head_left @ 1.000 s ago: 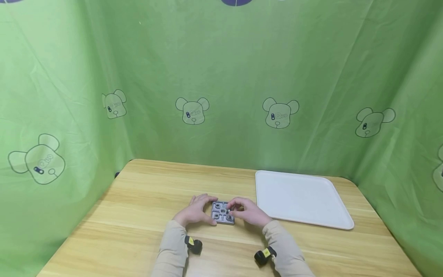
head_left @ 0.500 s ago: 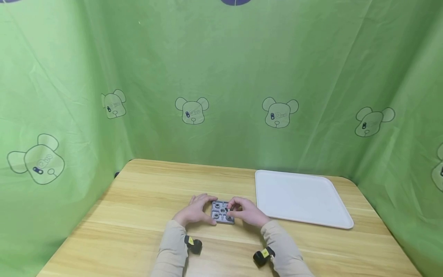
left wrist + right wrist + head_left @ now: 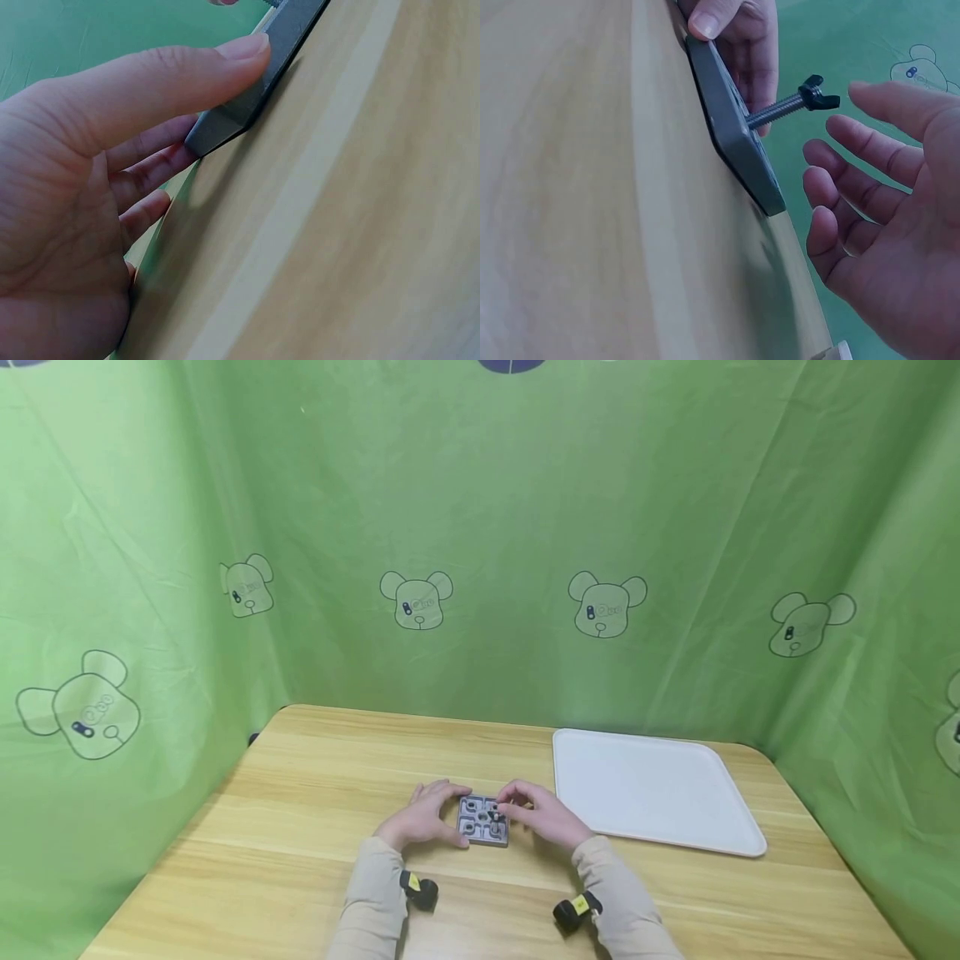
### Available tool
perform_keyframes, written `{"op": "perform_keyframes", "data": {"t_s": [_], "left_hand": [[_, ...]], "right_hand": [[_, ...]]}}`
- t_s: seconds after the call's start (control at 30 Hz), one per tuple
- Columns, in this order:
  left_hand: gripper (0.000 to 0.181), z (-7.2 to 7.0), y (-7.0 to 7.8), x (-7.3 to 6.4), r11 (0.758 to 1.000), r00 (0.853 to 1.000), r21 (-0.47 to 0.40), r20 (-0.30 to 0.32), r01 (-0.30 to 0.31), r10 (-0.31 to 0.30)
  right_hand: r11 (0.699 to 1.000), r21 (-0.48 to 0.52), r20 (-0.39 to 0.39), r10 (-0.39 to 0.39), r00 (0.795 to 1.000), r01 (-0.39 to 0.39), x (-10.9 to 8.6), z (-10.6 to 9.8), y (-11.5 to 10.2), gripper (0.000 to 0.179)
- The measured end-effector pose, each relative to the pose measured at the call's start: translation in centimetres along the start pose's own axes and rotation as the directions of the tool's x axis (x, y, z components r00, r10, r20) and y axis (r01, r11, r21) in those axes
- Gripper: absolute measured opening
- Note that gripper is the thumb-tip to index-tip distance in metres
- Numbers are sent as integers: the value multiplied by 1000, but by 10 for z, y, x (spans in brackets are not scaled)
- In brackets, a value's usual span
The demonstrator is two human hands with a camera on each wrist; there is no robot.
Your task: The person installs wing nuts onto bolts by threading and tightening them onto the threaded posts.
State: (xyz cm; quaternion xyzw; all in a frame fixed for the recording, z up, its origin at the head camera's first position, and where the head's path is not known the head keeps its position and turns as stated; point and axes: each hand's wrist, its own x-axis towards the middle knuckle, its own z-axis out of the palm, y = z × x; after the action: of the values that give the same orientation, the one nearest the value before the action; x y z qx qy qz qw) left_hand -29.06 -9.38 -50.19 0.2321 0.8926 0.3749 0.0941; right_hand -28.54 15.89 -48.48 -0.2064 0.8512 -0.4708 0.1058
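Observation:
A square grey plate with recessed corner pockets lies on the wooden table. My left hand holds its left side, thumb on the near edge and fingers at the far edge; in the left wrist view the thumb presses the plate's side. A threaded bolt stands up from the plate near its right side, with a black wing nut at its top end. My right hand is beside the wing nut, fingers loosely bent and a small gap between them and the nut.
A white rectangular tray lies at the back right of the wooden table. Green curtains with bear prints enclose the table's back and sides. Each sleeve carries a black strap-on camera, such as the left one.
My right hand has loosened from the wing nut and lifted slightly away to the back right, so more of the nut shows. The left hand and plate stay in place.

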Motion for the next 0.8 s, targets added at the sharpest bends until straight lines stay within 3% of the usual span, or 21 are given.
{"op": "perform_keyframes", "data": {"t_s": [0.4, 0.8], "left_hand": [[88, 0, 1, 0, 1000, 1000, -1, 2, 2, -2], [88, 1, 0, 0, 1000, 1000, -8, 2, -8, 8]], "right_hand": [[999, 2, 35, -36, 999, 36, -1, -2, 1, 19], [995, -24, 62, -91, 994, 92, 1, 2, 2, 26]]}}
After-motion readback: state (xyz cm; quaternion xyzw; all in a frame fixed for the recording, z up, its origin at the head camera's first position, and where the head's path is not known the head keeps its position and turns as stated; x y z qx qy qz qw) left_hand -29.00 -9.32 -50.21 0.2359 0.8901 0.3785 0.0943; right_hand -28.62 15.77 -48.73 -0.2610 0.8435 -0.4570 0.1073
